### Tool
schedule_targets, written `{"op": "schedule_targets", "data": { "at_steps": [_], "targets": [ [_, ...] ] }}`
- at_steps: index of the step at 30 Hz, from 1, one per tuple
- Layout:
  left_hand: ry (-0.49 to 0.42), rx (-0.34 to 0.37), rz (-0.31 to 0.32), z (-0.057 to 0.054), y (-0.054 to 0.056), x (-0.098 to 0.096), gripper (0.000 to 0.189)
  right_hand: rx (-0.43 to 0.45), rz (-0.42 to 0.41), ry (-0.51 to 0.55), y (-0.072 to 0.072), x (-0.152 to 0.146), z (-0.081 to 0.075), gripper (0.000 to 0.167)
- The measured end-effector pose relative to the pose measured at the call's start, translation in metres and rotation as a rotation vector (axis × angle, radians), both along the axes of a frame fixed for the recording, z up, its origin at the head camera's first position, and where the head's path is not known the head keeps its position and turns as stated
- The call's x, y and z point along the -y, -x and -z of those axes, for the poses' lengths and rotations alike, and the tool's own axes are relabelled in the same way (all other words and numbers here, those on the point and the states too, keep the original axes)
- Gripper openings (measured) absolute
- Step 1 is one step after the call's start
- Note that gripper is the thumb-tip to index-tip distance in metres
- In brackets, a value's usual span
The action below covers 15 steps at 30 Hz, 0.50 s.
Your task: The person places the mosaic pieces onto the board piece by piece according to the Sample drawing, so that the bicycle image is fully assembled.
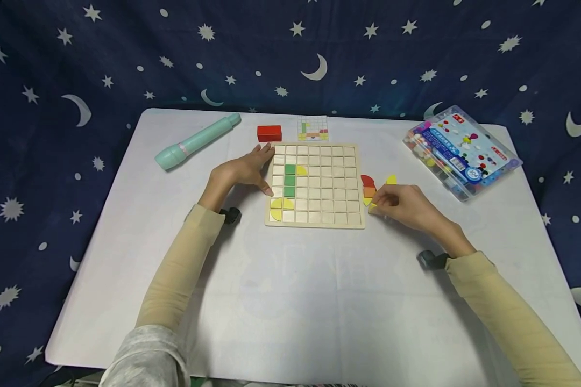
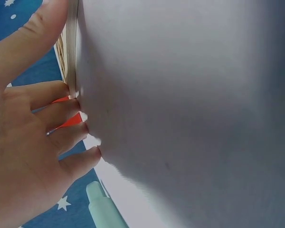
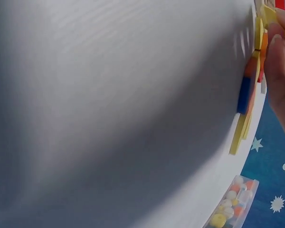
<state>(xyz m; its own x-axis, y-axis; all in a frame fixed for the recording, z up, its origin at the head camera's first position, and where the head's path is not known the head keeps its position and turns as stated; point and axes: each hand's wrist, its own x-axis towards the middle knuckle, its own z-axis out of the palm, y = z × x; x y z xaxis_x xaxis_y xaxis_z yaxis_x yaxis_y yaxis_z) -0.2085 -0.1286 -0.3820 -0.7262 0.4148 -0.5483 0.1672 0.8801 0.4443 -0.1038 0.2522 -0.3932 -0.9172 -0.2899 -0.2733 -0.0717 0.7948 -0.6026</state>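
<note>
A wooden grid board [image 1: 327, 185] lies flat on the table. Three green squares [image 1: 289, 191] form a column on it, a yellow quarter-round piece [image 1: 302, 170] sits beside the top one, and more yellow rounded pieces [image 1: 276, 215] fill cells at its lower left. My left hand [image 1: 244, 169] is spread along the board's left edge, thumb and fingertips touching it. Right of the board, my right hand [image 1: 409, 204] pinches a small yellow piece [image 3: 270, 16] between thumb and fingers. Loose pieces lie around that hand: red [image 1: 368, 180], orange [image 1: 369, 192], yellow [image 1: 391, 179] and blue [image 3: 244, 95].
Behind the board are a red block [image 1: 269, 133] and a pattern card [image 1: 312, 128] showing a coloured grid. A mint-green cylinder [image 1: 198, 141] lies at the back left. A clear case [image 1: 462, 152] of colourful balls stands at the back right, near the starry curtain [image 1: 271, 54].
</note>
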Motion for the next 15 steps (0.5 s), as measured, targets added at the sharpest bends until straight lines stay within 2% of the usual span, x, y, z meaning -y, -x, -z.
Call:
{"op": "schedule_targets", "data": {
  "at_steps": [6,15],
  "targets": [
    [0.005,0.007,-0.001,0.001,0.001,0.001,0.123,-0.031,-0.012,0.081,0.001,0.012,0.000,0.012],
    [-0.001,0.011,0.016,-0.001,0.000,0.002,0.124,0.019,-0.070,0.221,0.007,0.039,-0.003,0.017]
  ]
}}
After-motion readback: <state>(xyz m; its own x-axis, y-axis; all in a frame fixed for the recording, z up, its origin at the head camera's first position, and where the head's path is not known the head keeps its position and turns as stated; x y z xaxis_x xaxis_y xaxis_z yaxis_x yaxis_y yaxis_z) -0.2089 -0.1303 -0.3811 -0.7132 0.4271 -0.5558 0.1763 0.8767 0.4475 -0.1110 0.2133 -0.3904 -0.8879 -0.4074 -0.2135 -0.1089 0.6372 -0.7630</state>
